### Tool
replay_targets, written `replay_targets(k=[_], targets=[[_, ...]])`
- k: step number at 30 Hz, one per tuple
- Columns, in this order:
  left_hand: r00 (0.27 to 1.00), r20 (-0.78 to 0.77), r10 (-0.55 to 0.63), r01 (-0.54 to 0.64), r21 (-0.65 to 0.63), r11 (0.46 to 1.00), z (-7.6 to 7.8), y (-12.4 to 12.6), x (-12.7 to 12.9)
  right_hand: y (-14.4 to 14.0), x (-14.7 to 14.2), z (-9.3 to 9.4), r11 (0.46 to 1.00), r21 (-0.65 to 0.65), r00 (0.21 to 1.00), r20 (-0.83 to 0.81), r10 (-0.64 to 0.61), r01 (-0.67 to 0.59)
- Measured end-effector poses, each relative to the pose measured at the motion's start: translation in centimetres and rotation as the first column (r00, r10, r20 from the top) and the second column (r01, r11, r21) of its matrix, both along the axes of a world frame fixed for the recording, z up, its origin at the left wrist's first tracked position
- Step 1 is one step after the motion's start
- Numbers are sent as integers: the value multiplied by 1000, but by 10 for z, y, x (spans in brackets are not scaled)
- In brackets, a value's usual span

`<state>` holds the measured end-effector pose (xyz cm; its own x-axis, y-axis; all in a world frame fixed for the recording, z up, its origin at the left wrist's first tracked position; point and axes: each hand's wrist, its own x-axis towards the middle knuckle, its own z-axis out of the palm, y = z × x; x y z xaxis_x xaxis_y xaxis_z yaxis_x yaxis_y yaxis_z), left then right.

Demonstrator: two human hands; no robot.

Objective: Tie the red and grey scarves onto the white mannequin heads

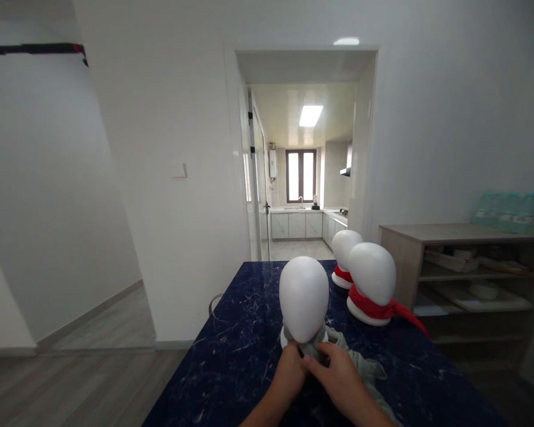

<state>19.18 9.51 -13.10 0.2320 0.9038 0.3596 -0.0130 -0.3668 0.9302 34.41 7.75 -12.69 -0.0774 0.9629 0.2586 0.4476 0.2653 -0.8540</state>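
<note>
Two bare forearms in shot, no sleeves showing at all. Left hand (289,373) and right hand (342,379): no gloves, no rings, no watch or wristband in view. Short, plain fingernails.

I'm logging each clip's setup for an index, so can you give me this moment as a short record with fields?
setting: dark blue marbled table facing a doorway to a kitchen
left hand: gripping the grey scarf at the neck of the nearest white mannequin head
right hand: also pinching the grey scarf, touching the left hand
other heads: two white mannequin heads behind, middle one and far one, each wearing a red scarf
right side: wooden shelf unit
</note>
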Motion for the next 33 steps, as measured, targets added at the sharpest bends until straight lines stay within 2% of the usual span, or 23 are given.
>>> replay_targets(k=[5, 10, 15, 18, 22, 26, 33], targets=[[996, 11, 90, -90, 16, 996, 4, -5, 6, 10, -8, -9, 998, -52, 998, 39, -42, 44], [993, 5, 120, -119, -42, 992, 4, -4, 11, 19, -8, -5, 993, -10, 992, 51, -115, 115], [994, 2, 113, -112, -99, 989, 1, -1, 8, 15, -6, 5, 987, 23, 966, 203, -162, 161], [993, 3, 118, -116, -161, 980, -4, 3, 4, 12, -3, 8, 984, 81, 924, 339, -179, 161], [993, 58, 103, -88, -223, 971, -7, 6, 2, 11, -1, 10, 979, 126, 864, 462, -201, 161], [976, 207, 73, -8, -301, 953, -7, 5, 1, 11, 1, 13, 974, 175, 815, 539, -214, 140], [936, 352, 10, 121, -348, 930, -7, 2, -1, 11, 9, 11, 972, 219, 786, 583, -203, 88]])
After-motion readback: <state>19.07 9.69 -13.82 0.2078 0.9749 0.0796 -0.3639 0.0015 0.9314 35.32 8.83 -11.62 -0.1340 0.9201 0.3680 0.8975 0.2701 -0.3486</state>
